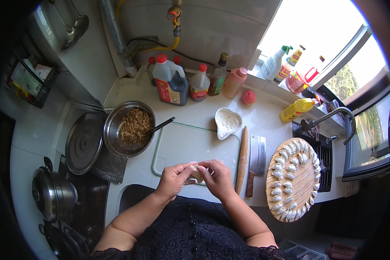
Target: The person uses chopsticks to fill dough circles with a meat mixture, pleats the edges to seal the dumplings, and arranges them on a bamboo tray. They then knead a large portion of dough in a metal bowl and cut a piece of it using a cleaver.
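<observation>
Between my two hands is a dumpling [196,174], pinched at its upper edge by my left hand [175,178] and my right hand [217,178]. Both hands are over the near edge of a pale cutting board [191,143] with a green rim. Past the board lies a heart-shaped bowl of flour [227,122]. A wooden rolling pin [242,159] rests along the board's right side, with a cleaver [257,156] beside it. On the far right, a round slatted tray [300,191] carries several folded dumplings. Left of the board, a steel bowl [109,130] holds minced filling [136,125] and a black-handled utensil [164,123].
Sauce jugs [172,86] and bottles line the back wall, near a pink-red fruit [248,97]. A yellow bottle [294,110] stands by the faucet [341,112]. At left are a round metal lid [84,143], a steel pot [52,195] and a dark cooktop [91,191].
</observation>
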Available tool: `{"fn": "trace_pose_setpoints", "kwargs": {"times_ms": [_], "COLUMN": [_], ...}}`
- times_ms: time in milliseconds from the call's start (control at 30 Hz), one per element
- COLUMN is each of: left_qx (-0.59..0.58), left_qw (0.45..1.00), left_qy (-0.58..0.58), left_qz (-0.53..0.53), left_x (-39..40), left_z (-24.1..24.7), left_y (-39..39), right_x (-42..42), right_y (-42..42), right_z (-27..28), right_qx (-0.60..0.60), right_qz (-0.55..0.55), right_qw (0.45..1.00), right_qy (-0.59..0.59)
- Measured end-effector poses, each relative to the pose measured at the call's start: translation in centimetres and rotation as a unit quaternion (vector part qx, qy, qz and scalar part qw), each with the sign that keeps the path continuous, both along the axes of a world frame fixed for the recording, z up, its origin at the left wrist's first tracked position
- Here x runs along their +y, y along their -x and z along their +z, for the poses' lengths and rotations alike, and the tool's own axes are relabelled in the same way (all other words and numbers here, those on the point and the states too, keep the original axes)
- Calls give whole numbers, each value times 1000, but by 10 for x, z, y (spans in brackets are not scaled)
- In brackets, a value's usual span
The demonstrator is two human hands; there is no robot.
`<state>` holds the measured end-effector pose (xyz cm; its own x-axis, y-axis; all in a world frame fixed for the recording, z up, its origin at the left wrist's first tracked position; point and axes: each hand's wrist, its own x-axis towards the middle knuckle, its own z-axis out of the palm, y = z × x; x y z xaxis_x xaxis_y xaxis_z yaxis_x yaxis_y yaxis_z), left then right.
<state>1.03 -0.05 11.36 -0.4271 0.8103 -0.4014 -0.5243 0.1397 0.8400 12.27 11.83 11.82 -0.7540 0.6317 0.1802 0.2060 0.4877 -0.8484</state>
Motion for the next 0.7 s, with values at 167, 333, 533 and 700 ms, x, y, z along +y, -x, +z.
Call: {"fn": "trace_pose_setpoints", "kwargs": {"times_ms": [167, 333, 533, 700], "left_qx": [-23, -33, -47, -57], "left_qw": [999, 999, 999, 998], "left_qy": [21, 16, 13, 30], "left_qz": [-20, -3, -16, -15], "left_x": [2, 3, 7, 9], "left_z": [-3, 1, -2, -4], "left_y": [-2, -1, -2, -3], "right_x": [-1, 2, 2, 4], "right_y": [0, -4, -3, -7], "right_z": [-2, -4, 2, -13], "right_qx": [6, -14, 8, 9], "right_qz": [4, -6, -7, -15], "right_qw": [998, 1000, 1000, 999], "right_qy": [-55, 8, -17, -38]}}
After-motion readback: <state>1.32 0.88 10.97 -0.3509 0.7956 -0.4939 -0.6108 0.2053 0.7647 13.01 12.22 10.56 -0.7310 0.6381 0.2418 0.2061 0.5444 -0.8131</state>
